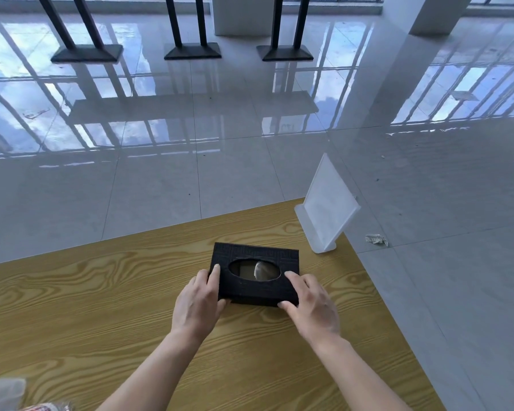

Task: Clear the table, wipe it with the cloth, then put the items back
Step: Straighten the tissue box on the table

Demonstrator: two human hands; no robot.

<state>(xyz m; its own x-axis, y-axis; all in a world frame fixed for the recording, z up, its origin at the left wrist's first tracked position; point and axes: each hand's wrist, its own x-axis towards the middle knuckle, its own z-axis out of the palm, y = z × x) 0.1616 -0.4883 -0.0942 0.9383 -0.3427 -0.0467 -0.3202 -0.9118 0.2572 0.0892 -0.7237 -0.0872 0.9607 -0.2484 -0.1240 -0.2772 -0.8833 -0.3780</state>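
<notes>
A black tissue box (257,287) with an oval opening on top rests on the wooden table (101,292), near its far right part. My left hand (198,304) grips the box's left end, thumb on top. My right hand (312,305) holds the right front corner, fingers curled over the edge. A white acrylic sign stand (328,209) stands upright at the table's far right corner, apart from the box.
A pale crumpled item (3,393) lies at the table's near left edge, partly cut off. The glossy tiled floor holds a crumpled paper scrap (377,239) right of the table. Black stand bases (192,51) line the far side.
</notes>
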